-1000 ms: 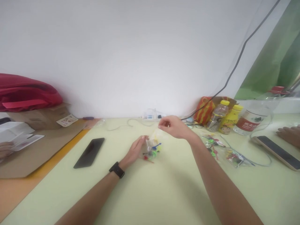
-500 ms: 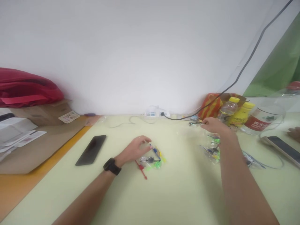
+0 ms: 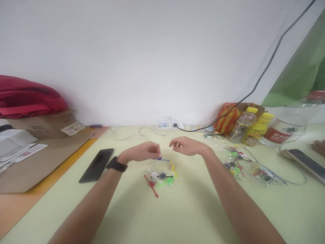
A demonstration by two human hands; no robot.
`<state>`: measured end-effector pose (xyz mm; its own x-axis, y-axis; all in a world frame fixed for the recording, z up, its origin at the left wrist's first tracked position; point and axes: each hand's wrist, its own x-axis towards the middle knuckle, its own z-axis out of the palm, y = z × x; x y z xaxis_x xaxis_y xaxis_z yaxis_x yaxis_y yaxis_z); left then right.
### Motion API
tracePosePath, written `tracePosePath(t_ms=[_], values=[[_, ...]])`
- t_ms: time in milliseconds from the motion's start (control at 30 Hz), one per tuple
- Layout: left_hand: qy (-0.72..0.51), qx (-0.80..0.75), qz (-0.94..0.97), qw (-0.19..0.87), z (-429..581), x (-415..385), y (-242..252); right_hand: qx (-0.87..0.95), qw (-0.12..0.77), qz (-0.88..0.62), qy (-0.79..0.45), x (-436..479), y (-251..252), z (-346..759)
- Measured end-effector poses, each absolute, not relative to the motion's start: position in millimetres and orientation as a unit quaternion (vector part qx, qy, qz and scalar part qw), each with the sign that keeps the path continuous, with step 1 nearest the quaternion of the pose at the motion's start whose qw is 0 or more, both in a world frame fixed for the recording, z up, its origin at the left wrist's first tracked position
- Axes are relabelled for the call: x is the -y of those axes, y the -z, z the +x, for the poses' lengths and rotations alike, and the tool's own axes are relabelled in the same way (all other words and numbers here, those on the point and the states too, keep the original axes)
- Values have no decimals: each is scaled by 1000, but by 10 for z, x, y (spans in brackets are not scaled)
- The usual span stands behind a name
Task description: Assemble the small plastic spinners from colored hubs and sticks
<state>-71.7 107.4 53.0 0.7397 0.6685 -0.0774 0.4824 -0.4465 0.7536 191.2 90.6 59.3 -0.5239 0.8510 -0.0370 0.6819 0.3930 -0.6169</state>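
My left hand (image 3: 142,151), with a black watch (image 3: 117,164) at its wrist, has its fingertips pinched on one end of a thin blue plastic stick (image 3: 164,160). My right hand (image 3: 189,145) is just across from it, fingers curved downward and apart, nothing visible in them. Below the hands lie small plastic pieces: a red stick with arrow-like ends (image 3: 151,184), a black one (image 3: 162,175), a green one (image 3: 169,181), a white one (image 3: 153,174) and a yellow one (image 3: 173,166). Part of the blue stick is hidden by my fingers.
Clear bags of similar pieces (image 3: 235,164) lie right, near eyeglasses (image 3: 214,136). Bottles (image 3: 258,128) and a large jug (image 3: 281,132) stand behind. A dark phone (image 3: 96,165) lies left; another phone (image 3: 308,163) and a person's hand (image 3: 318,146) are far right. A power strip (image 3: 164,124) sits by the wall.
My right hand has come left from beside the eyeglasses to the middle, leaving them on the table. My left hand has closed on the blue stick, which has turned from diagonal to nearly level.
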Motion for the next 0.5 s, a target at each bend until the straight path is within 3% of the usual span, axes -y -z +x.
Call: tracePosePath(t_ms=[133,267,500], values=[[-268,-379,744,480,-929,-1177,-632,723,296,-427,-454,-980,-546,1445],[-339,-371,677,537,-1022,-1238,-544,573,427,-385,-584,-1134,-484,1083],[-354,-426,716,425,-1063,-1320,-361,566,423,-410,-577,-1267,-180,900]])
